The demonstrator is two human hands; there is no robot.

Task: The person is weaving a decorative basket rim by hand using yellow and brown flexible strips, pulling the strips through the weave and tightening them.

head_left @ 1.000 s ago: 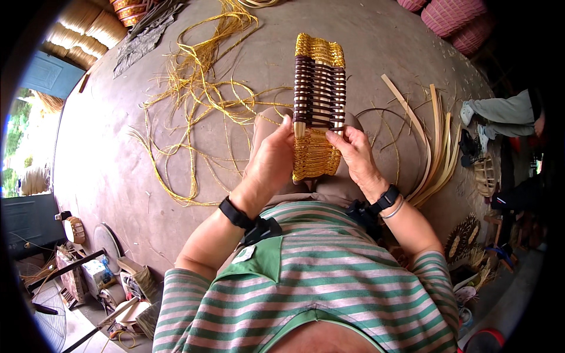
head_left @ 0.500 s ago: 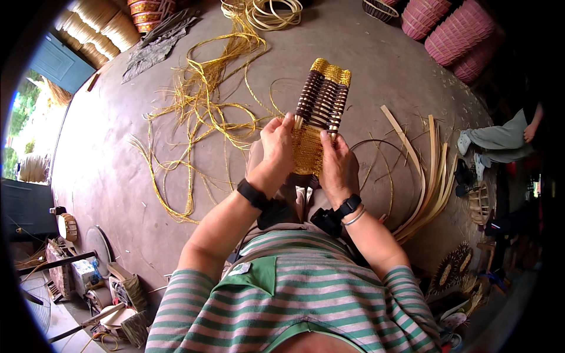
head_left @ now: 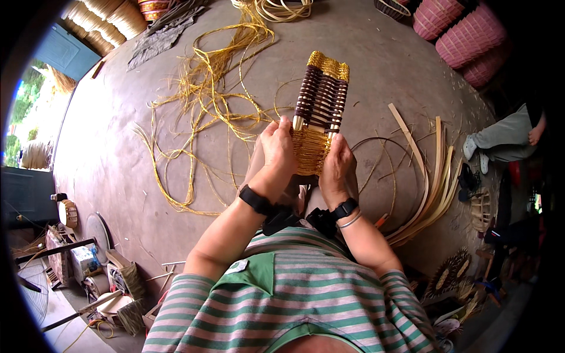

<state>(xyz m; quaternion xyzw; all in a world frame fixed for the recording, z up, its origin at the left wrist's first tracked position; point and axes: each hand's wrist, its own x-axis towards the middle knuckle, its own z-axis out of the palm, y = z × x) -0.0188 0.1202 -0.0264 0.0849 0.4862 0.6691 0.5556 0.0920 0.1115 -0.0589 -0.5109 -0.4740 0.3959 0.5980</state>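
Note:
Between my hands, above my lap, I hold a narrow woven panel [head_left: 321, 100]. Gold weave covers its far end and its near part, with dark brown weave over pale ribs in the middle. My left hand [head_left: 276, 147] is closed on its left edge, thumb along the side where the brown meets the near gold. On the right edge my right hand [head_left: 338, 165] grips it at about the same height. Most fingertips are hidden behind the panel. A tangle of gold cord [head_left: 218, 88] lies on the floor beyond my left hand, and a strand runs toward the panel.
Pale flat strips [head_left: 438, 176] lie on the floor to the right. A coil of pale cane [head_left: 285, 9] is at the far side. Stacked pink baskets [head_left: 471, 41] stand far right, near another person's legs [head_left: 503, 138]. A fan [head_left: 35, 288] and tools crowd the lower left.
The panel sits slightly higher in view and is a little more upright. Both hands keep their hold on its edges. The surroundings have shifted slightly right as the view moved.

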